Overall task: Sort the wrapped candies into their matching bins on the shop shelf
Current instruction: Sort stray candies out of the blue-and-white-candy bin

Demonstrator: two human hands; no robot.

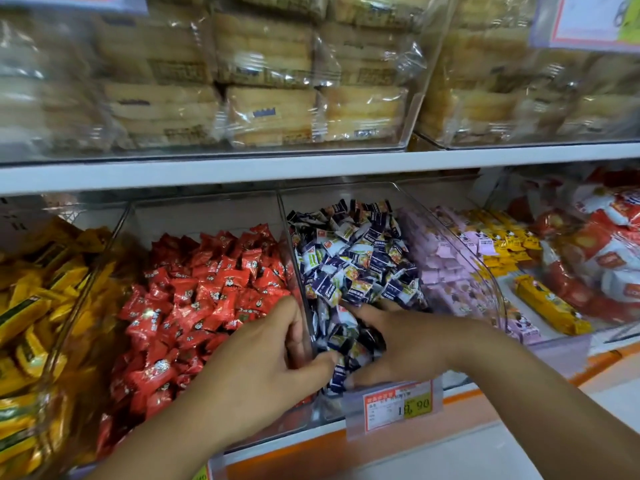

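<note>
Left hand has fingers and thumb curled over the clear divider between the red candies and the navy-and-white candies. Right hand is dug into the navy pile at the bin's front, honestly can't tell if it's gripping any.

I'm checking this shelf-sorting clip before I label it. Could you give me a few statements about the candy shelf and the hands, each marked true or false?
1. The right hand is among the navy-and-white wrapped candies. True.
2. The left hand rests in the yellow candies. False: it is at the clear plastic wall between the red wrapped candies and the navy-and-white ones.
3. An orange-and-white price tag hangs below the navy-and-white wrapped candies. True.
4. The upper shelf holds red candies. False: it holds pale cakes in clear wrap.
5. Pink wrapped sweets lie just right of the navy-and-white ones. True.
</note>
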